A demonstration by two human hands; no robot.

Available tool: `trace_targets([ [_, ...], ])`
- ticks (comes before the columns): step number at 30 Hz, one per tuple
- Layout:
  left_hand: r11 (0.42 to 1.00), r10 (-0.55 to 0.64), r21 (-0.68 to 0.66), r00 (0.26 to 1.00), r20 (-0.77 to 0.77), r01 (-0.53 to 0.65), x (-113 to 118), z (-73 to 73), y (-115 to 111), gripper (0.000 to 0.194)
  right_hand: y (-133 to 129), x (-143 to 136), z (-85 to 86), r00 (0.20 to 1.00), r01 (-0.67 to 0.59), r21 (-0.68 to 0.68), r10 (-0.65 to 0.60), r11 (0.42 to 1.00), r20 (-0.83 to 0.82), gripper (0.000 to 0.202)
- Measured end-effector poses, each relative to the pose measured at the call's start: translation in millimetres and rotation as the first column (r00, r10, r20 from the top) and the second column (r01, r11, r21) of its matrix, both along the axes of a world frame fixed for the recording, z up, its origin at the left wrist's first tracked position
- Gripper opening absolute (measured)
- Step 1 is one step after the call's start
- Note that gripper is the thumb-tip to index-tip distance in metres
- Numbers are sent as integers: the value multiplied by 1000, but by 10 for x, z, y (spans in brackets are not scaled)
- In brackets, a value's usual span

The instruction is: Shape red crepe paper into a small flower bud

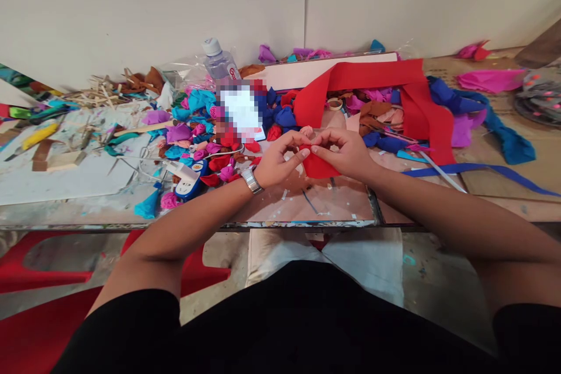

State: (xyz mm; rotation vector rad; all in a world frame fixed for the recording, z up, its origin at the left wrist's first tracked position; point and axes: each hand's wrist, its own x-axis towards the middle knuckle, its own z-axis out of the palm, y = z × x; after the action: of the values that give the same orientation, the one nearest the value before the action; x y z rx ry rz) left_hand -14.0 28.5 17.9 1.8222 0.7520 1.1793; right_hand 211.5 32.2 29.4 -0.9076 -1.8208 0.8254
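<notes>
A small piece of red paper [321, 165] hangs between my two hands, above the near part of the table. My left hand [284, 159], below a metal watch [252, 180] on the wrist, pinches its upper left edge. My right hand [342, 152] grips the top of the same piece with thumb and fingers. The fingertips of both hands almost meet. Behind them a long red paper strip [372, 75] lies folded over the pile. Left of my hands are many small crumpled paper pieces in red, pink, purple and blue.
A water bottle [221, 64] and a bright, pixelated phone-like object [242, 111] stand or lie behind the pile. A blue-and-white power socket [191, 180] with a cable is at the left. A yellow cutter [39, 135] lies farther left. A tape roll [335, 104] sits behind my hands.
</notes>
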Motion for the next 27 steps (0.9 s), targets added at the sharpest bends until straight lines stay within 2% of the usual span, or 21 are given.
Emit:
trace_targets([
  [4, 987, -4, -161, 993, 121, 24, 31, -4, 8, 40, 0, -13, 9, 996, -60, -29, 57, 998, -75, 49],
  [7, 940, 57, -338, 954, 294, 48, 17, 6, 52, 37, 5, -23, 22, 980, -48, -22, 43, 999, -196, 50],
  [9, 899, 99, -432, 925, 366, 75, -14, 16, 92, 33, 0, -21, 32, 978, -31, -3, 30, 1000, -206, 47],
  [11, 861, 110, -494, 908, 405, 116, -48, 28, 124, 31, -17, -9, 43, 988, -26, 54, 34, 998, -150, 43],
  [13, 834, 111, -530, 895, 433, 153, -67, 38, 136, 32, -43, 13, 58, 998, -23, 175, 32, 984, -53, 38],
  [17, 821, 121, -548, 888, 444, 162, -47, 38, 115, 34, -81, 53, 82, 981, -91, 401, 12, 912, 196, 27],
  [22, 818, 125, -554, 893, 433, 155, -8, 3, 92, 32, -50, 58, 53, 929, -199, 494, 2, 847, 371, 28],
  [27, 780, 153, -602, 881, 448, 171, -5, -6, 93, 33, -4, 67, 15, 897, -181, 552, -93, 814, 432, 25],
])
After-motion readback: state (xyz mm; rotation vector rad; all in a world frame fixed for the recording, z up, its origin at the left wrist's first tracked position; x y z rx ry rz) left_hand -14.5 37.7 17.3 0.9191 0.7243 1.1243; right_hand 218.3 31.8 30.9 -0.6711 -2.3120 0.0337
